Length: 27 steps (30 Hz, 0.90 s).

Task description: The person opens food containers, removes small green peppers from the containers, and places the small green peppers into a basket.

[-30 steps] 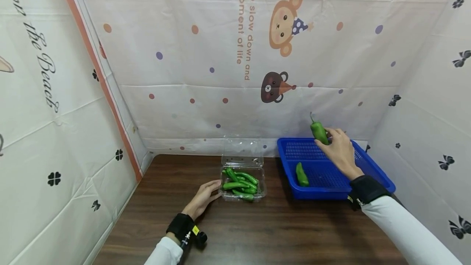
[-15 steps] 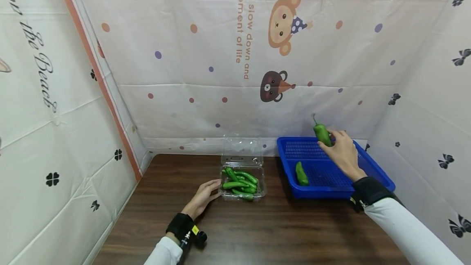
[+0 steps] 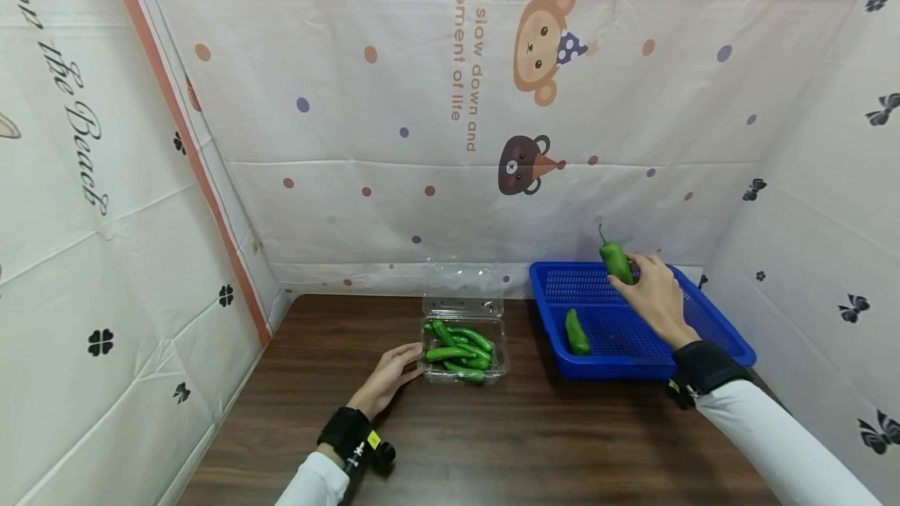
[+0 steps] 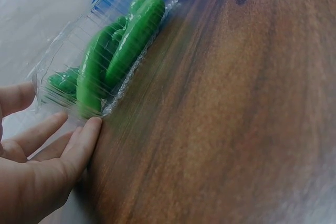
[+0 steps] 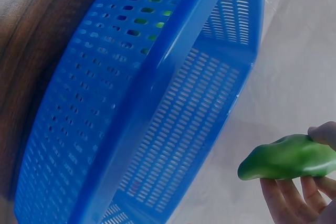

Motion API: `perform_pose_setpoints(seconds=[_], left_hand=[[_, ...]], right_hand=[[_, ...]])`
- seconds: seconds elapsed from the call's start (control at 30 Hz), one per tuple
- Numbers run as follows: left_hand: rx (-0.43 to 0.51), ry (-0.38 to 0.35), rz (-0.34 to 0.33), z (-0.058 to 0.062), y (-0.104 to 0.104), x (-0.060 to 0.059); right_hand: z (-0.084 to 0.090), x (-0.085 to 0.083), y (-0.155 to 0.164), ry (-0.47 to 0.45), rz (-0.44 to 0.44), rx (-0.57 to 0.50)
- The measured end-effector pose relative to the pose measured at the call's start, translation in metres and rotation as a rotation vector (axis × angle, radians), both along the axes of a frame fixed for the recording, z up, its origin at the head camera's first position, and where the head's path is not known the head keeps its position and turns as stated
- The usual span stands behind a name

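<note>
In the head view my right hand pinches a green pepper above the blue basket, its thin stem pointing up. The right wrist view shows thumb and fingers on either side of this pepper. One more green pepper lies in the basket's left part. My left hand touches the left side of a clear plastic clamshell box with extended fingers. Several green peppers lie inside the box, and its lid stands raised at the back. In the left wrist view the fingertips meet the box's end.
Both containers stand on a dark wood table, the basket to the right of the box. A printed white sheet rises right behind them, with more sheeting at left and right.
My right hand has shifted slightly right with the pepper, then lowered it a little. The left hand and the box stay in place.
</note>
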<state>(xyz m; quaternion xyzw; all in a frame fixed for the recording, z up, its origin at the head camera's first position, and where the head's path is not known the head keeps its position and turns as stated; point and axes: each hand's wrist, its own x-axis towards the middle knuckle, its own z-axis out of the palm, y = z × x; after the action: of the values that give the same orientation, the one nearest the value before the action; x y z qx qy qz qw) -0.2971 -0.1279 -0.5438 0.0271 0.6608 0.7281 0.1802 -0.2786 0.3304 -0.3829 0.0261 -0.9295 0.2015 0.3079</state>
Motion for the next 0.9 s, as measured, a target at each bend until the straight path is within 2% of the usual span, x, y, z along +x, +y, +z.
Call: perform_pose_setpoints(seconds=[0.43, 0.9], left_hand=[[-0.013, 0.014, -0.002, 0.002, 0.000, 0.004], [-0.011, -0.009, 0.000, 0.002, 0.000, 0.004]], right_hand=[[-0.008, 0.003, 0.004, -0.040, -0.003, 0.013], [-0.018, 0.004, 0.006, -0.073, -0.014, 0.042]])
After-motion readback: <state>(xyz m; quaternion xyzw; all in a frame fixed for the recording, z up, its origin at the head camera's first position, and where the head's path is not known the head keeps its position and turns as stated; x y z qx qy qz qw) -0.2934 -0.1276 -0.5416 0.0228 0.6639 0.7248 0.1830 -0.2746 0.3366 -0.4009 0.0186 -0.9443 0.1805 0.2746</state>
